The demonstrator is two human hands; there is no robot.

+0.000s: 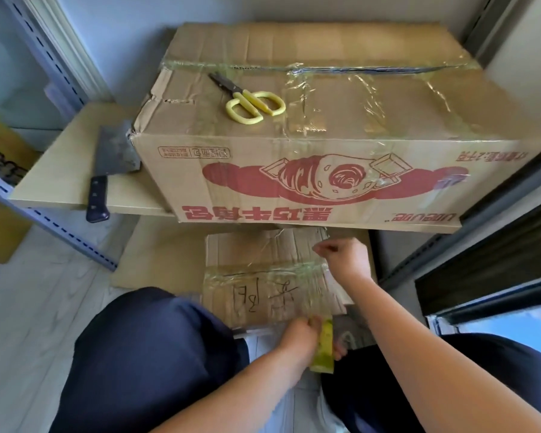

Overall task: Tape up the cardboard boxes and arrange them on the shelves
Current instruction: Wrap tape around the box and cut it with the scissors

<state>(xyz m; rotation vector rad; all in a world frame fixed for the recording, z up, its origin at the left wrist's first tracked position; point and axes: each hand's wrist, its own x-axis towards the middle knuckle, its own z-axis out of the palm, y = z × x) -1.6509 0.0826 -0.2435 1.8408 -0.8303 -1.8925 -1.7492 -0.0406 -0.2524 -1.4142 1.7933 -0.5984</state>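
Your left hand (297, 339) grips the tape roll (322, 348) at the small box (263, 285) on the floor under the shelf (75, 170); your right hand (344, 257) pinches the far strip end (fingers curled). Slack would probably wrinkle the tape or stick it to itself.

Small taped box (263, 285) lies below large taped box (310, 132) on shelf (66, 170).
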